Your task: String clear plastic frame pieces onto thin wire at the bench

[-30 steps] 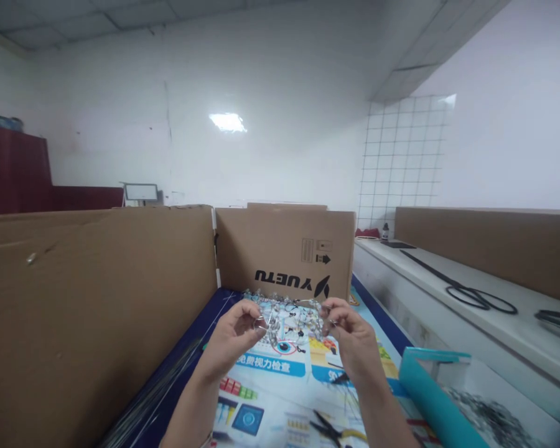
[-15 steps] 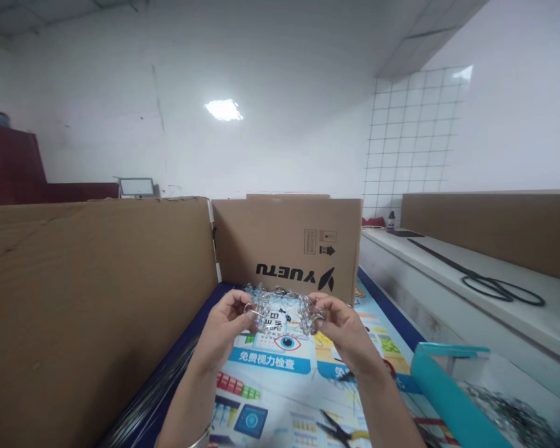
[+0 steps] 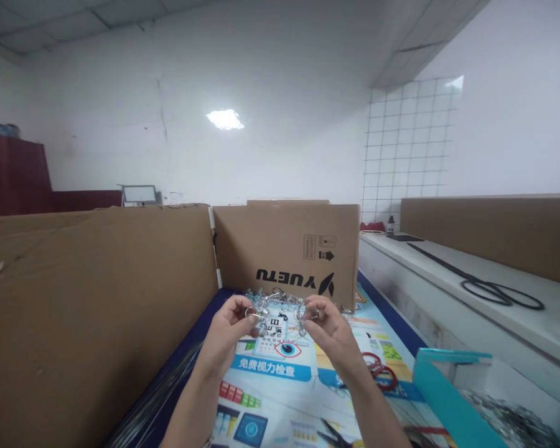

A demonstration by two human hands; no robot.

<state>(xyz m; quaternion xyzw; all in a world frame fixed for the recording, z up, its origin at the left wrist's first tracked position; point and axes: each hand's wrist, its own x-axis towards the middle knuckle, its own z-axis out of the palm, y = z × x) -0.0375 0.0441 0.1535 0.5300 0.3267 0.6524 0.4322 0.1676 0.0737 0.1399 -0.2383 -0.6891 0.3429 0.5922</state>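
Pinching shiny wire bits [image 3: 262, 314] at six o'clock, over the picture sheet [image 3: 275, 404] and in front of the brown box [image 3: 270, 242]. Holding some in the left hand [image 3: 231, 322] and some in the right hand [image 3: 329, 323], with a pinching grip in both. With red handles [image 3: 378, 370] lying at five o'clock.

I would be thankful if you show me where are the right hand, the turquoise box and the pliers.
Right hand [image 3: 330, 328], head view: the middle of the hand.
Turquoise box [image 3: 448, 398], head view: its turquoise side wall.
Pliers [image 3: 338, 437], head view: the dark metal part, near the bottom edge.
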